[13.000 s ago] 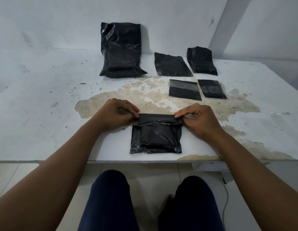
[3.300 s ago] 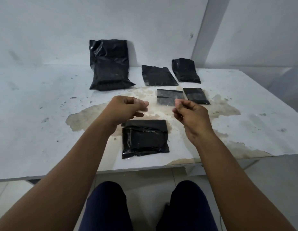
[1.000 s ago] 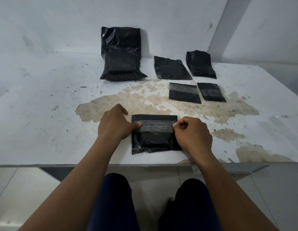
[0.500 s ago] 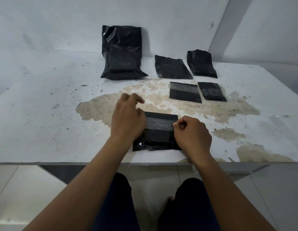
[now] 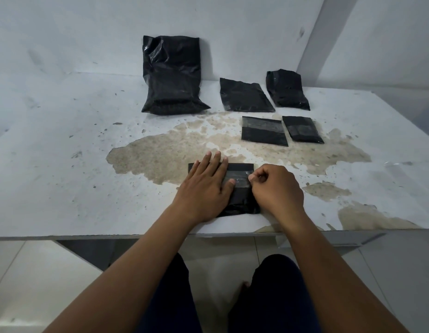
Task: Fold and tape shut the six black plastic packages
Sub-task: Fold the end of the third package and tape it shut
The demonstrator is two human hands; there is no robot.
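Flattened now, left hand fingers cover the package.

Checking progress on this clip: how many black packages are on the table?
6. One under both hands at the near edge; two taped ones mid-right; three at the back: large one leaning on the wall, flat one, right one. None seem hidden.
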